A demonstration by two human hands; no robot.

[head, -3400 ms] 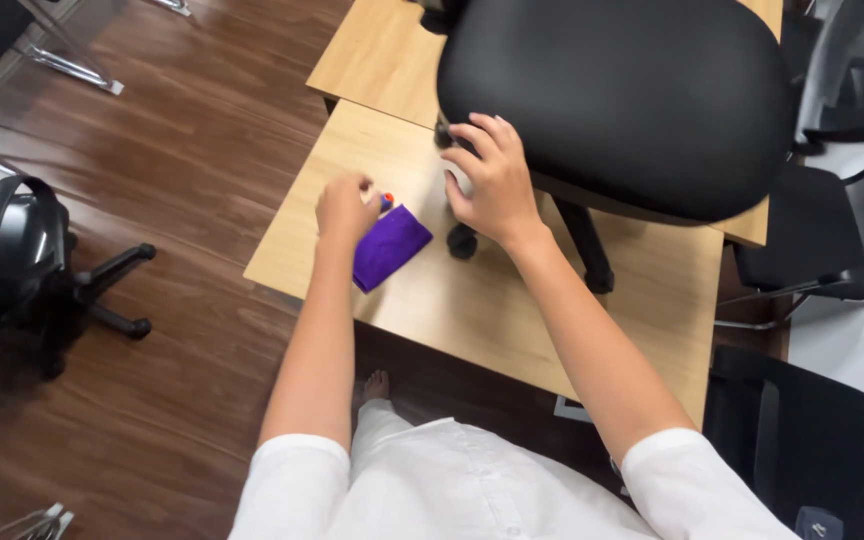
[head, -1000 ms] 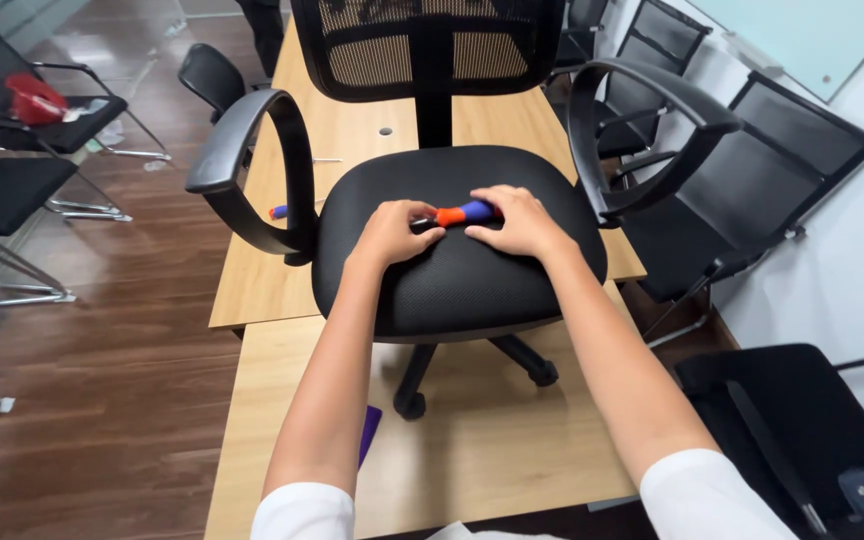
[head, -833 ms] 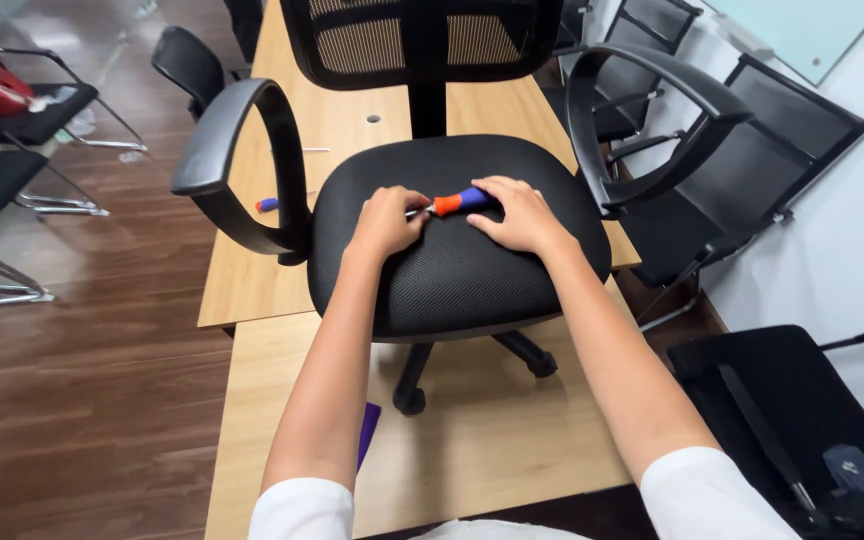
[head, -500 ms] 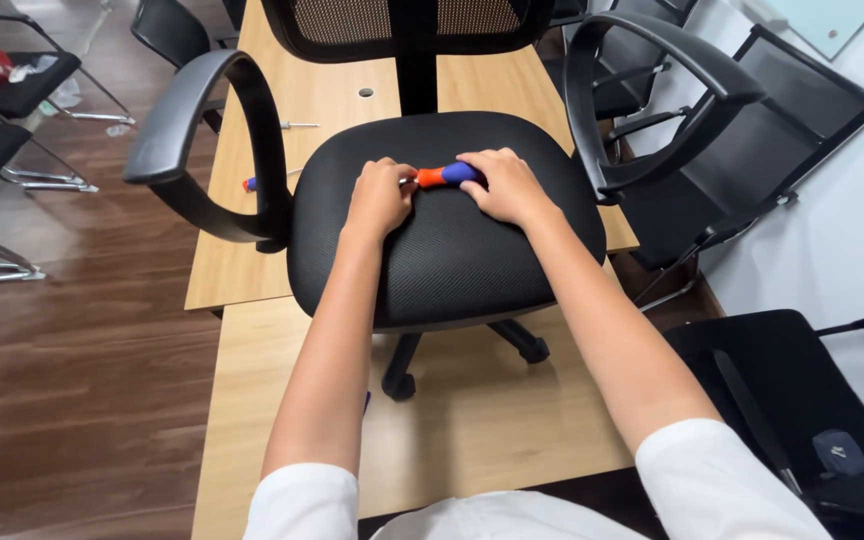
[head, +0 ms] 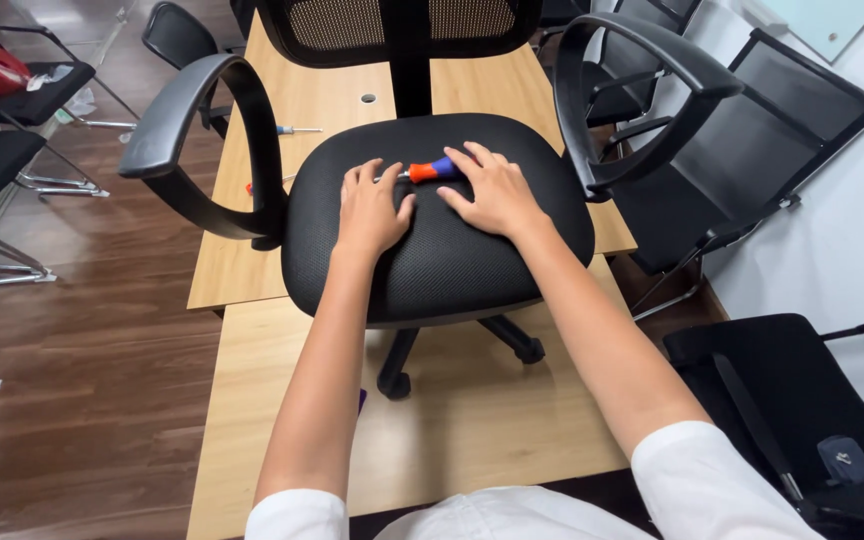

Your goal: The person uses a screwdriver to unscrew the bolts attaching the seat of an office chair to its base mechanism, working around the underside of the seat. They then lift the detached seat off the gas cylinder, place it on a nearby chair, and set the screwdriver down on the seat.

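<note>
Item: screwdriver, orange-and-blue handle, lying on the black mesh seat of the office chair that stands on the wooden surface; its handle shows between my two hands, its thin shaft running toward my left hand.

Left hand: flat on the seat, fingers spread, fingertips at the shaft end; grip apart, closed on nothing.

Right hand: palm down on the seat, fingers extended, tips just beside the blue end of the handle; grip apart, not clamped; whether it truly touches the handle I cannot tell.

Change noted: half a second ago both my hands were curled at the tool's two ends; now both lie flatter and more open, with the tool resting on the seat on its own. A few seconds back I was handling a purple packet down on the surface; only a sliver of purple shows now under my left forearm.

Reading: the tool appears set down rather than held; the work seems to be between holds.

Nearby: left armrest; right armrest; a second small screwdriver on the surface beyond the seat; dark chairs around.
</note>
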